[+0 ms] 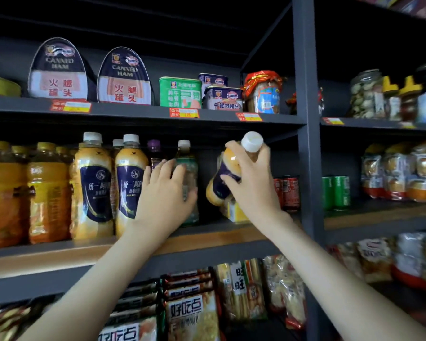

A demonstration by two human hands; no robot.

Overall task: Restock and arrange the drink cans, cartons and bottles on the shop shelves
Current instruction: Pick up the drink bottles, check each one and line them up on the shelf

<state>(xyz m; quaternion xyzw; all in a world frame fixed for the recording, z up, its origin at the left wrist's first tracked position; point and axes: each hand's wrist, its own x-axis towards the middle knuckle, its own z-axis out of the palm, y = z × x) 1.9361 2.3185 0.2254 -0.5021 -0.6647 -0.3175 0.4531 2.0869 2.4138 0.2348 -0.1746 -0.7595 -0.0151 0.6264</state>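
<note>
Head view, drinks aisle: we reach up with both bare hands to the middle shelf of a dark metal rack, where bottles stand under a row of canned ham and luncheon meat. Our right hand is closed around a milk tea bottle, white cap tipped toward us and to the right, base leaning in over the shelf; the bottle is in the air, clear of the board, above a yellow carton that sits behind it. We judge the tilt lets it pass under the shelf above. Our left hand curls round a green-labelled bottle that stands upright on the board, fingers wrapped on its near side; we read this as steadying or shifting it to open the gap between it and the carton. Two matching milk tea bottles stand just left of that hand, so the bottle we hold likely belongs near them. Orange drink bottles fill the far left, and red cans stand at the right end beside the upright post. Green cans sit in the next bay. Wooden boards top the dark steel frame; snack packets crowd the shelf below. Lighting is dim, and price tags are too blurred to read.
</note>
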